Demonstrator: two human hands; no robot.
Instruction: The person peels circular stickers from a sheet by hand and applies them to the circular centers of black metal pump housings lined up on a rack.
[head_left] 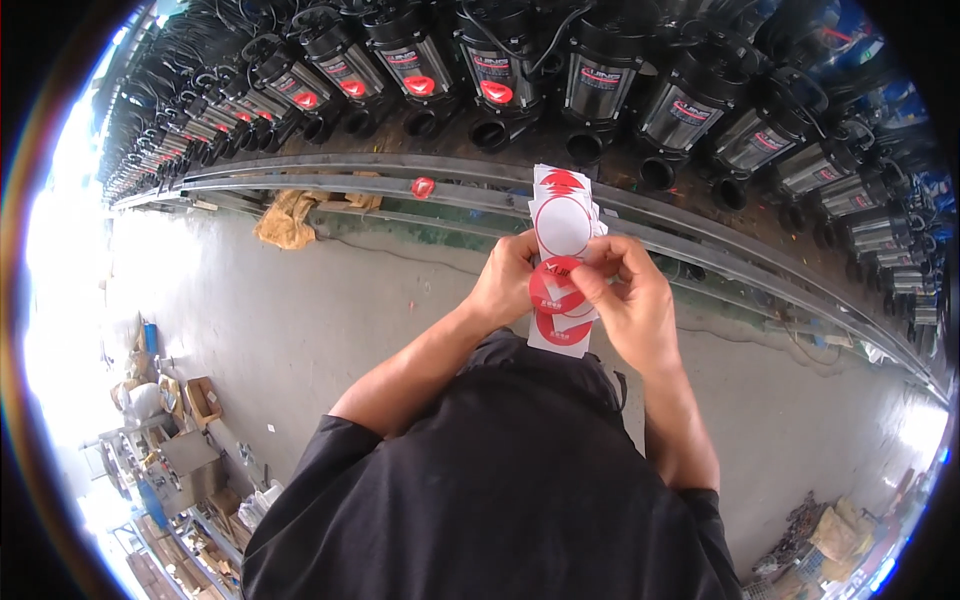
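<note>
My left hand (504, 278) grips a stack of white backing sheets (565, 222) with round red stickers, held upright in front of my chest. One spot near the top of the stack is a bare white circle with a red outline. Between the thumb and fingers of my right hand (636, 305) is a round red sticker (556, 287) with a white check-like mark, in front of the stack. Another red sticker (556, 332) shows on the lower part of the stack. Beyond my hands stand steel-and-black pumps (600, 85); those left of centre carry red round stickers.
A metal rail (385, 186) runs along the front of the pump row, with a red round sticker (423, 188) on it. Brown crumpled paper (287, 220) lies by the rail. Cardboard boxes (203, 400) and clutter stand at lower left, more sacks (838, 535) at lower right.
</note>
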